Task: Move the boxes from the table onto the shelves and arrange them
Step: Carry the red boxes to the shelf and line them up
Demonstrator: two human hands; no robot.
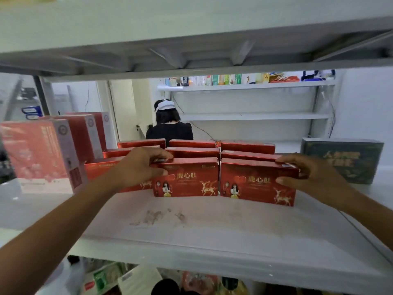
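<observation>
Left fingers (161, 155): the left hand (138, 169) curls them over the top edge of the middle front box (191, 179), with the thumb on its red face, pinching its upper left corner.
Right fingers (286, 159): the right hand (314, 173) lays them on top of the right front box (257, 182), with the thumb on the front, gripping its right end.
Held boxes: both upright on the shelf (191, 222), side by side with a narrow gap between.
Left front box (100, 167): upright, partly hidden behind the left hand.
Back rows (193, 149): two more rows of red boxes close behind.
Pink boxes (38, 154): tall, standing at the shelf's left.
Green box (342, 160): dark, at the right, just beyond the right hand.
Person (170, 128): in black, back turned, beyond the shelf.
Far shelves (251, 86): the top one carries assorted packages.
</observation>
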